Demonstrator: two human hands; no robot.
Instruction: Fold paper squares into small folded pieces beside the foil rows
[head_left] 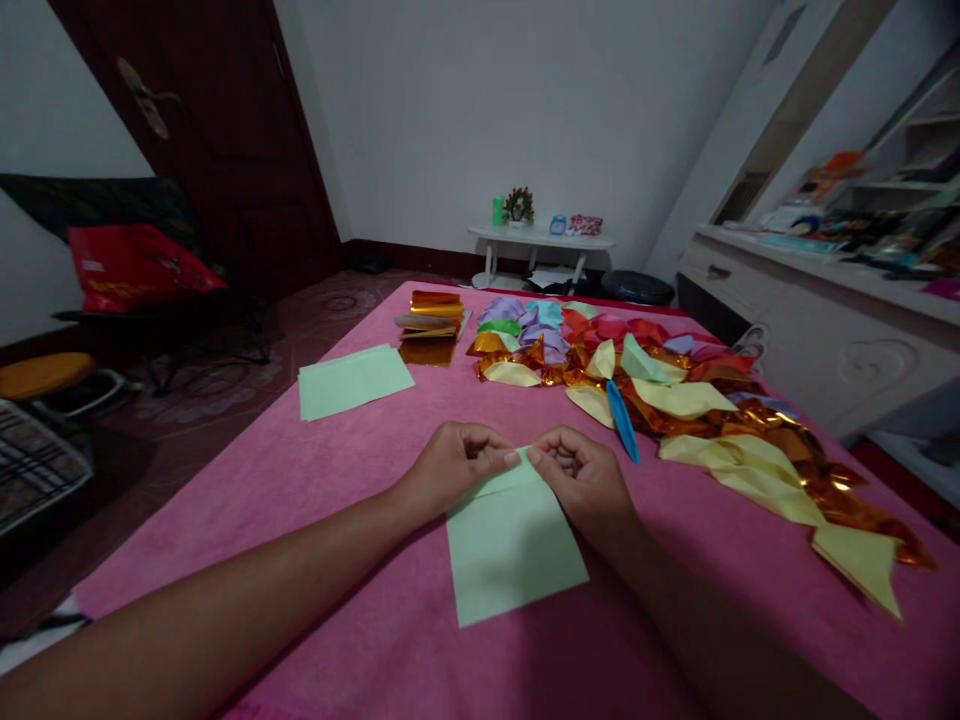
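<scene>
A pale green sheet of paper [514, 550] lies before me on the pink cloth, with a crease running across its upper part. My left hand [457, 465] pinches its far edge between thumb and fingers. Close beside it, my right hand [581, 478] grips the same edge a little to the right, and the thumbs nearly meet. The fingers of both hands are curled, and part of the far edge is hidden behind them.
A stack of pale green paper [356, 381] sits at the left, near folded gold foil sheets [429, 330]. Crumpled coloured paper and foil pieces [682, 398] spread across the right, with a blue strip-like item [622, 420] among them. The pink-covered table [360, 470] bears everything.
</scene>
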